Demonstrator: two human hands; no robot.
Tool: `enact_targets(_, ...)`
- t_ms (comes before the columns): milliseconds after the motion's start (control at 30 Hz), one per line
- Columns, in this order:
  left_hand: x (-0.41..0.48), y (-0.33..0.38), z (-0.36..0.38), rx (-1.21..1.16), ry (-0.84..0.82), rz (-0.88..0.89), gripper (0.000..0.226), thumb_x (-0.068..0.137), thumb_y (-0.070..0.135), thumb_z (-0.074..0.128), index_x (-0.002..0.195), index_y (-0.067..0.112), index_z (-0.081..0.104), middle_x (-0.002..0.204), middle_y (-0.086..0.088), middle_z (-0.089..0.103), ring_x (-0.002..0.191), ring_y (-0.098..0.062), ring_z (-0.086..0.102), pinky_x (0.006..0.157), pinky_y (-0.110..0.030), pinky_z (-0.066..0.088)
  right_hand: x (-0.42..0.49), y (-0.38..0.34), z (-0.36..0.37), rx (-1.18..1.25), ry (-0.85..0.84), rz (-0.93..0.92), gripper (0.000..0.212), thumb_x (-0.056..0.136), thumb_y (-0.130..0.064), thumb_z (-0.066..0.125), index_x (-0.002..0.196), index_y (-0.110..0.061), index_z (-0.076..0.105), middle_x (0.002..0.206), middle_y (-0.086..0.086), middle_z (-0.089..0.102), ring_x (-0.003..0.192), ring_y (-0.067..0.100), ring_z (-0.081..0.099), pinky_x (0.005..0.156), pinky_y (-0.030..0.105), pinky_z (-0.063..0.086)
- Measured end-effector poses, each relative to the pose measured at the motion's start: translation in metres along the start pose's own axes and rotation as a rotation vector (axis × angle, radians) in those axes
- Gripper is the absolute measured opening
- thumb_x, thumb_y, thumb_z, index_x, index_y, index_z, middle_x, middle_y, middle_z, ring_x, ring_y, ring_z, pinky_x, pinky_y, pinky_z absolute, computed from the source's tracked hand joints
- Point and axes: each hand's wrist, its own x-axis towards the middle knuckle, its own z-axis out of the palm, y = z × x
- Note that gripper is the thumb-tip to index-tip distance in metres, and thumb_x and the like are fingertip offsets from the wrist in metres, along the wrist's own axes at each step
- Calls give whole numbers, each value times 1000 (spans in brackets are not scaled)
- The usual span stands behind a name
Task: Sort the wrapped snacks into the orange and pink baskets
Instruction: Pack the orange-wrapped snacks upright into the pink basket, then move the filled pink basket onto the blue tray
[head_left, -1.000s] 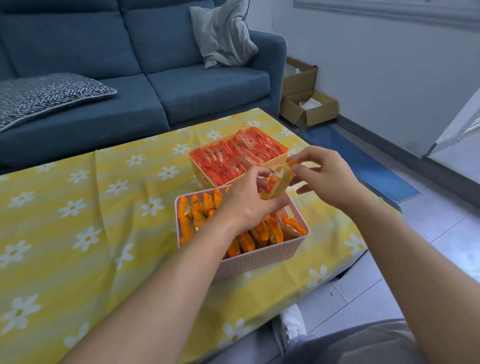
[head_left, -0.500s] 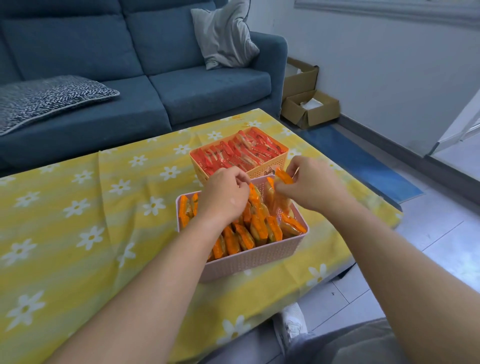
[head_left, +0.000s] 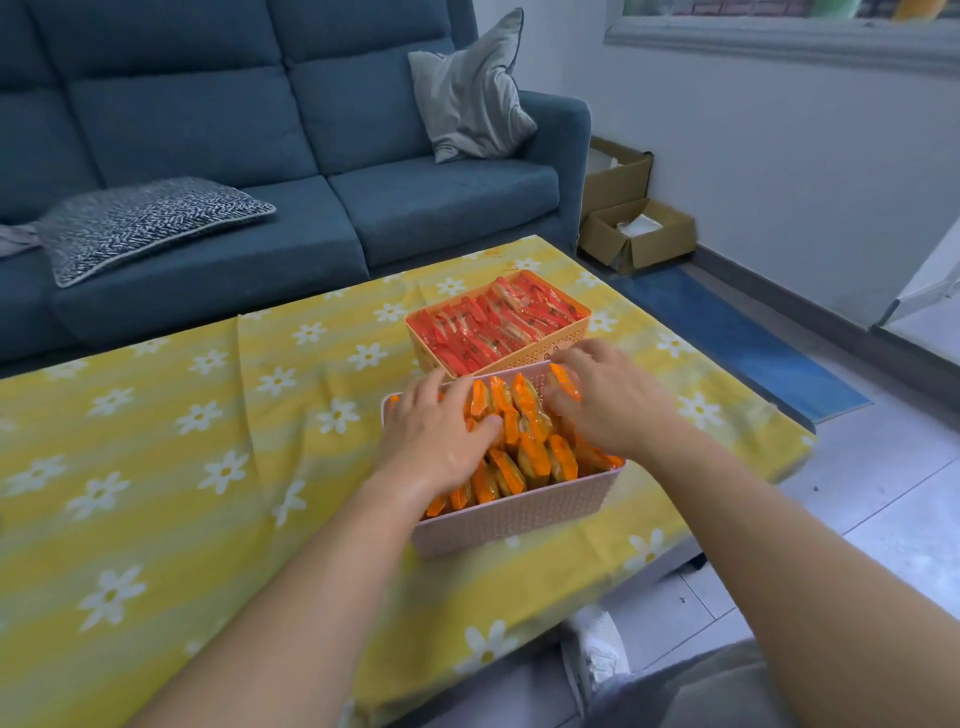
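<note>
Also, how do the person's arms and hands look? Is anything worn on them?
Both arms are bare as far as the picture shows: no sleeve covers the left forearm or the right forearm. The left hand and the right hand wear no gloves. On the sides that face the camera I see no watch, bracelet or ring.

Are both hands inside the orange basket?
No, the left hand and right hand touch the snacks in the pink basket.
</note>
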Motion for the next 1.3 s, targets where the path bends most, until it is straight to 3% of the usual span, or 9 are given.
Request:
enact_targets(100, -6, 12, 19, 78, -132, 90, 70, 101, 63, 21, 160, 31, 2, 169, 2, -6, 155, -24, -5, 125, -48, 1, -8, -14, 29, -69, -218, -171, 63, 106, -47, 29, 161, -21, 13, 169, 10, 11, 155, 27, 11, 124, 45, 18)
enact_targets(200, -6, 11, 32, 162, -159, 117, 64, 104, 55, 17, 160, 30, -4, 168, 2, -12, 155, -24, -11, 125, -48, -2, -8, -19, 49, -131, -329, -124, 65, 107, -46, 19, 162, -20, -1, 170, 10, -6, 157, 24, -4, 126, 44, 5)
enact_targets(367, 1, 9, 34, -78, -84, 174, 64, 104, 43, 37, 161, 27, 10, 169, 4, -2, 155, -21, -7, 125, -41, 2, -6, -18, 45, -50, -195, -171, 63, 106, -43, 30, 162, -18, 14, 169, 8, 10, 156, 27, 7, 126, 44, 12)
enact_targets(500, 2, 1, 22, -307, 139, 154, 50, 98, 31, 51, 148, 23, 46, 157, -2, 40, 146, -21, 29, 121, -37, 22, -11, -16, 32, 59, -179, -178, 59, 103, -37, 43, 157, -18, 31, 164, 7, 27, 150, 29, 25, 119, 43, 26)
enact_targets(600, -10, -9, 4, -184, 439, -171, 49, 96, 36, 51, 141, 18, 50, 143, -4, 53, 132, -27, 45, 109, -43, 38, -14, -9, 18, 202, 78, 26, 49, 101, -32, 47, 148, -18, 44, 151, 8, 43, 138, 30, 41, 109, 45, 39)
enact_targets(733, -15, -35, 5, -443, 92, -720, 58, 90, 45, 54, 130, 4, 57, 134, -19, 57, 122, -38, 53, 99, -43, 46, -17, -1, 17, 409, -150, 450, 36, 95, -27, 48, 122, -6, 60, 126, 18, 63, 107, 32, 62, 84, 38, 51)
enact_targets(867, -34, -35, 0, -767, 8, -629, 24, 92, 29, 58, 79, 12, 65, 100, -13, 70, 89, -29, 62, 76, -30, 46, -21, -8, 11, 624, -176, 550, 24, 88, -28, 54, 83, -6, 62, 88, 13, 68, 76, 27, 62, 62, 31, 46)
enact_targets(1067, -65, -74, -56, -814, 113, -630, 27, 85, 37, 64, 84, 11, 70, 92, -12, 74, 89, -31, 70, 77, -38, 56, -21, -57, -11, 833, -121, 489, 26, 89, -29, 54, 87, -6, 66, 85, 20, 68, 80, 32, 69, 68, 40, 55)
enact_targets(1300, -144, -180, -133, -895, 451, -710, 23, 87, 34, 66, 73, 16, 67, 82, -9, 71, 81, -30, 65, 84, -44, 55, -24, -193, -17, 983, -252, 295, 15, 96, -15, 53, 85, -10, 63, 81, 8, 66, 78, 23, 67, 64, 37, 59)
